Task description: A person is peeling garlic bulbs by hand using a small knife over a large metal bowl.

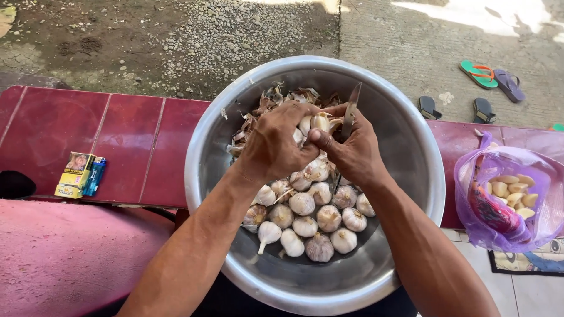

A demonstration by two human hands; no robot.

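Where the red tiled ledge [126,147] runs along the left of the view, a small yellow carton [74,174] lies flat near its front edge, with a blue lighter [94,175] touching its right side. At the right, a translucent purple plastic bag [506,199] rests open on the same ledge; pale peeled cloves [512,189] show inside it, beside a red patch that cannot be identified.

The garlic bulb [319,122] being worked is off-white with a papery skin, partly split into cloves. It is held above the far half of a large round metal bowl [405,152]. The left hand [275,142] is closed around the bulb from the left. The right hand [352,149] is clenched on a small knife [351,110], its thumb pressed against the bulb and its blade pointing up and away from the wearer. The two hands touch over the bulb.

Below them, whole garlic bulbs [308,220] fill the bowl's floor, each white with faint purple streaks. Loose brown skins [264,108] are heaped against the far wall.

Beyond the ledge lies outdoor ground: dirt and gravel [176,41] at left, concrete [411,53] at right. A green sandal [478,74], a purple sandal [509,84] and a dark pair [455,108] lie on the concrete. A faded pink surface [64,252] occupies the lower left.
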